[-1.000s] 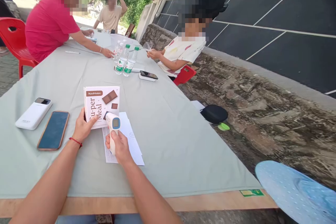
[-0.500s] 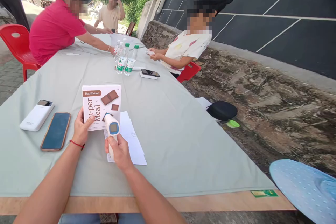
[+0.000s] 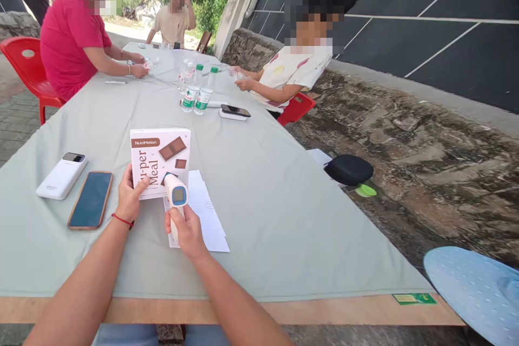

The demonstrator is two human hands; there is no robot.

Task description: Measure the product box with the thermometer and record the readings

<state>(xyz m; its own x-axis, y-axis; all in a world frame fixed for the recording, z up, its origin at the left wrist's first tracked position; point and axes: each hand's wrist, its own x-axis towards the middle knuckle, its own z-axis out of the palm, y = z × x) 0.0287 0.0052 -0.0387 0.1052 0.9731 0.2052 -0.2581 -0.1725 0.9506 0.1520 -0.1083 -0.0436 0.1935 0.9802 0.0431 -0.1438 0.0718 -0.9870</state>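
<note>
Box (image 3: 160, 158): rectangular, white printed card, left of centre; the person's left hand (image 3: 131, 196) clasps its lower left edge. Pistol-shaped device (image 3: 177, 193): smooth white plastic, blue-rimmed screen, below centre-left; the right hand (image 3: 187, 231) wraps its handle. Tablecloth (image 3: 292, 227): grey-green, softly creased, across lower frame. Phone (image 3: 91, 200): flat, round-cornered, at left.

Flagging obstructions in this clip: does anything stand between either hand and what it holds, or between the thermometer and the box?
Nothing visible does. The left hand holds the box, the right hand the thermometer, whose head overlaps the box's lower right corner here; contact is unclear. The papers lie below.
</note>
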